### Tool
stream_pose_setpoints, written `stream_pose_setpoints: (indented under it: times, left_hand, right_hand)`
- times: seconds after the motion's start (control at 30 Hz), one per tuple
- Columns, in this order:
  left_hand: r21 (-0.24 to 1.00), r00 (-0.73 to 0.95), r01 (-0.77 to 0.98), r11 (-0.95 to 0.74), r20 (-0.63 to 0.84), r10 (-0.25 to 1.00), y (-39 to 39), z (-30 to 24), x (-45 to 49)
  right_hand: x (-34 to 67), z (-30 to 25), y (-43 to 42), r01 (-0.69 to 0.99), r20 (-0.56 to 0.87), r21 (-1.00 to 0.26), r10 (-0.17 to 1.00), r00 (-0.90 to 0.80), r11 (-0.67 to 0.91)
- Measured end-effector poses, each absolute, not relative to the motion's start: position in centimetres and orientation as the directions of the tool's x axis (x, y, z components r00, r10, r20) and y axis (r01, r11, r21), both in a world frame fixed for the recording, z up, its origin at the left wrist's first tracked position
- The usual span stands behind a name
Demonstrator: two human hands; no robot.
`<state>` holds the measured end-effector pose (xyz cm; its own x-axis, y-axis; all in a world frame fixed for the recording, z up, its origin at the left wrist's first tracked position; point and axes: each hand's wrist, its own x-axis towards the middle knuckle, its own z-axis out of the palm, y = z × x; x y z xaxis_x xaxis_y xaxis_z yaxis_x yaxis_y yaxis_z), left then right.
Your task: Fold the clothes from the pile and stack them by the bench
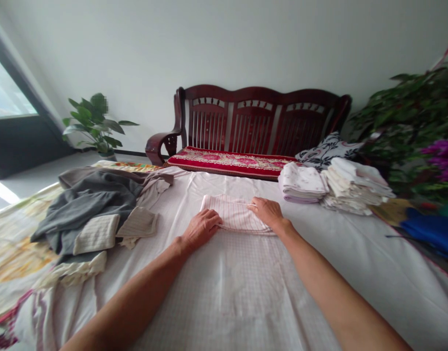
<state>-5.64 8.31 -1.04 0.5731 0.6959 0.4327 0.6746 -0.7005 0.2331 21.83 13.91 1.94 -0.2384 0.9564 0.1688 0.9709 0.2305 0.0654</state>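
Observation:
A small folded cloth with thin pink stripes (233, 212) lies on the white checked sheet (227, 287) in the middle of the surface. My left hand (201, 227) rests at the cloth's near left corner, fingers curled onto its edge. At the right side of the cloth sits my right hand (268, 212), knuckles up and fingers bent down on the fabric. Both forearms reach in from the bottom of the view.
A heap of grey and cream unfolded clothes (95, 214) lies at the left. Two stacks of folded white cloths (334, 187) stand at the right back. Behind are a dark red wooden bench (253, 126), potted plants (94, 122) and blue fabric (431, 229).

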Motion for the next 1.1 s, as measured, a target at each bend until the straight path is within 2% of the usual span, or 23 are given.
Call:
stream_pose_setpoints:
  times: [0.37,0.53,0.67,0.87,1.1]
  left_hand:
    - [0.214,0.568,0.714,-0.666,0.381,0.730,7.6,-0.2,-6.2]
    - [0.225,0.595,0.678,-0.700,0.391,0.702,7.8,-0.3,-6.4]
    - [0.227,0.593,0.677,-0.700,0.395,0.702,8.0,-0.5,-6.5]
    - [0.225,0.594,0.668,-0.710,0.413,0.690,8.2,-1.0,-6.5]
    - [0.222,0.596,0.668,-0.710,0.413,0.689,8.5,-1.4,-6.6]
  right_hand:
    - [22.4,1.9,13.1,0.965,0.290,0.069,0.920,-0.263,0.255]
    - [25.0,2.9,11.0,0.922,0.460,-0.119,0.843,-0.279,0.370]
    - [27.4,2.8,8.6,0.868,0.452,-0.191,0.827,-0.336,0.457]
    - [28.0,1.7,6.7,0.889,0.405,-0.070,0.827,-0.390,0.454]
    - [27.4,1.5,6.3,0.857,0.411,0.094,0.765,-0.496,0.506]
